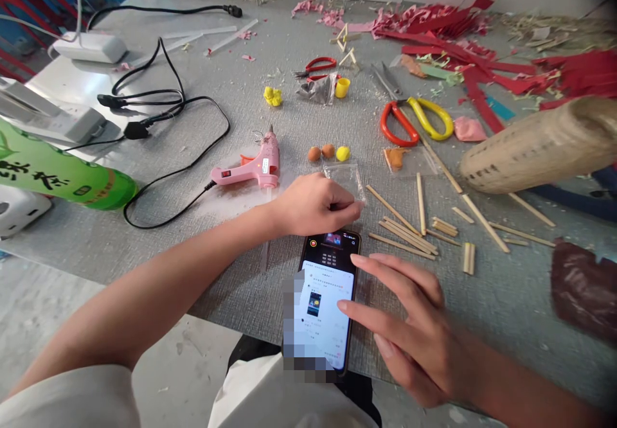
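Loosely curled, my left hand (321, 206) lies just beyond the top of a smartphone (325, 299). Its fingers touch or border a small clear plastic bag (346, 176); whether anything is inside them is hidden. My right hand (414, 325) is spread over the phone's right side, fingertips at or near the lit screen, holding nothing. A page of text with a small picture shows on the screen, and its lower left is pixelated. Past my left hand sit two brown balls (321, 152) and a yellow ball (342, 153). A pink glue gun (255, 163) lies to the left.
Several wooden sticks (407, 235) lie at right, near a brown cylinder (540, 145). Scissors (414, 113), red-handled pliers (319, 68), yellow clay (272, 96) and red paper scraps (443, 23) are farther back. A green bottle (62, 168), cables (178, 100) and power strips occupy the left.
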`<action>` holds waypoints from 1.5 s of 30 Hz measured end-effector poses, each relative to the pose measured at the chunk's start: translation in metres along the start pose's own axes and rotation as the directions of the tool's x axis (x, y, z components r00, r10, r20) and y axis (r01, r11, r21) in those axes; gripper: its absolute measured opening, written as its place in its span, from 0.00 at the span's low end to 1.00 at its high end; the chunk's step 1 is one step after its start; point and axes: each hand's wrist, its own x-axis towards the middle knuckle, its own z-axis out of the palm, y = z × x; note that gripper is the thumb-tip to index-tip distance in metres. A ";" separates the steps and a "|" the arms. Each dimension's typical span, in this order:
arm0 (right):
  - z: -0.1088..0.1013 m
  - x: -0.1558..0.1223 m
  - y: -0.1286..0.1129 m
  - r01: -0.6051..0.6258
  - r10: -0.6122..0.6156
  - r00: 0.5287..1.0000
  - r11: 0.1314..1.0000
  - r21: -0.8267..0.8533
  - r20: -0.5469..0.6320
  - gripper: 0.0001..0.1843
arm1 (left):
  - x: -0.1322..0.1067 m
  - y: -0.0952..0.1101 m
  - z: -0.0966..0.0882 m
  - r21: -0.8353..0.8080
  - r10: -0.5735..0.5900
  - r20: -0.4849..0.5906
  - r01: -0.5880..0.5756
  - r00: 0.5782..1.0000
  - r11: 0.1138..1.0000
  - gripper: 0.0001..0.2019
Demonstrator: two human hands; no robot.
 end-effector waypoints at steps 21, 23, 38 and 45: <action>0.003 0.002 0.000 0.070 -0.075 0.994 0.995 0.066 0.083 0.24 | 0.000 -0.001 0.001 -0.004 0.014 -0.016 -0.014 1.000 1.000 0.23; 0.003 0.002 0.000 0.069 -0.075 0.994 0.995 0.069 0.081 0.24 | 0.000 -0.001 0.001 -0.003 0.017 -0.017 -0.017 1.000 1.000 0.24; 0.005 0.001 0.000 0.066 -0.069 0.995 0.997 0.039 0.072 0.23 | 0.000 -0.001 0.001 0.006 0.015 -0.008 -0.015 1.000 1.000 0.23; 0.000 0.007 0.003 -0.213 0.209 0.977 0.964 -0.161 -0.041 0.24 | -0.001 0.000 0.000 -0.001 0.014 -0.008 -0.014 1.000 1.000 0.23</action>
